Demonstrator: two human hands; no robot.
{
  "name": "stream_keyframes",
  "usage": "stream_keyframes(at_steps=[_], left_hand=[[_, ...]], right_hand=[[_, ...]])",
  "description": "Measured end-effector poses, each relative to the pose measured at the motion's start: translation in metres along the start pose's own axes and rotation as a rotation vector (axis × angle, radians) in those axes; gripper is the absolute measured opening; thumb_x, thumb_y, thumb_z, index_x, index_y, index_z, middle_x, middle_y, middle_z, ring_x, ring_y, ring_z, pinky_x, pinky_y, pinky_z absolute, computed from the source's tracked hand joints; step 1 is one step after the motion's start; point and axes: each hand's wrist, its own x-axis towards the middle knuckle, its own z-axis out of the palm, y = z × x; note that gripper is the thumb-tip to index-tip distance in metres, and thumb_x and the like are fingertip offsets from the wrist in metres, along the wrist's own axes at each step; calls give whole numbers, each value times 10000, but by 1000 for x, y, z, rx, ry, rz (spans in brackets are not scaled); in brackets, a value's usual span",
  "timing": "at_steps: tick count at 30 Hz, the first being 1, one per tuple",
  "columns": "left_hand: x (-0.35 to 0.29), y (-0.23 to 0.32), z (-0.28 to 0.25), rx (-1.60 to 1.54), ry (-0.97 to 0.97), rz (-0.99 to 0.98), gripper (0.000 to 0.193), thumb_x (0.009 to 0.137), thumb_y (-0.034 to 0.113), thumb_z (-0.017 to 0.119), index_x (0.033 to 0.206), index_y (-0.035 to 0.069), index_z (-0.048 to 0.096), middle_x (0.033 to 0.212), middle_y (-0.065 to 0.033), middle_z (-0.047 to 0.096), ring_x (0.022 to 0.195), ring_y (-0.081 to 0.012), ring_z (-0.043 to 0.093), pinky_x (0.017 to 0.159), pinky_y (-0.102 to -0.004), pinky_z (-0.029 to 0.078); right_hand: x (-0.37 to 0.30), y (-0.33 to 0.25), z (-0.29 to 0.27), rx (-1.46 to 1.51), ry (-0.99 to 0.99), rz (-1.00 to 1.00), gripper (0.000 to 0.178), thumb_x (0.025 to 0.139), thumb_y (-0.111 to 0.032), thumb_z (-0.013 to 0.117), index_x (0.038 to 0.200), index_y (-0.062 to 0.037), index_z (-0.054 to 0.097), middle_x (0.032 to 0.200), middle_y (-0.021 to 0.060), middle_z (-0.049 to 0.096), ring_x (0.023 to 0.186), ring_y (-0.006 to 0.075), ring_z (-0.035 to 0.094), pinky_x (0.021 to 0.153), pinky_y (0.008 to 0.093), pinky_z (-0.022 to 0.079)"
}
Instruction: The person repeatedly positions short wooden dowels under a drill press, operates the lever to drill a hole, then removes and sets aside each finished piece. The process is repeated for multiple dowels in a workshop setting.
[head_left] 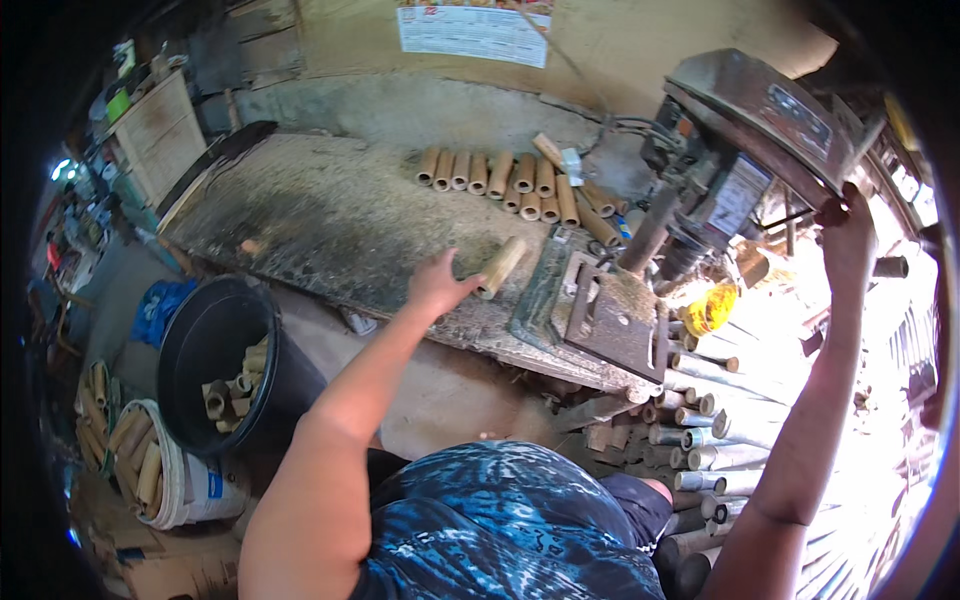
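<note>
My left hand (440,286) reaches over the workbench with its thumb and fingers apart. A short bamboo tube (502,268) lies slanting on the bench just right of it, the tube's near end by my thumb; whether they touch I cannot tell. My right hand (846,218) is raised at the right side of a drill press (760,120), by the lower edge of its head. Its fingers look curled, but what they grip is hidden. Below the drill head sits the metal work table (618,318), dusty and slotted.
Several cut bamboo tubes (497,175) are stacked at the back of the workbench (330,215). A black bin (168,350) and a white bucket (195,515), both with bamboo pieces, stand at left. Long bamboo poles (730,455) pile up at right, below a yellow container (711,308).
</note>
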Motion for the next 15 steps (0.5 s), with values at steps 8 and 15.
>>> stream_keyframes(at_steps=[8, 15], left_hand=[[44, 24, 76, 165, -170, -62, 623, 834, 558, 720, 1220, 71, 676, 1063, -155, 726, 978, -316, 709, 828, -468, 558], [-29, -27, 3, -1111, -202, -423, 370, 933, 377, 662, 1170, 111, 562, 776, -61, 605, 625, -121, 568, 532, -308, 466]], right_hand=[[-23, -39, -15, -250, 61, -190, 433, 964, -337, 607, 1287, -53, 655, 883, 106, 754, 835, 197, 733, 791, 342, 534], [-3, -3, -2, -157, 49, -133, 393, 978, -423, 623, 1242, -140, 691, 890, 67, 756, 807, 154, 730, 774, 341, 530]])
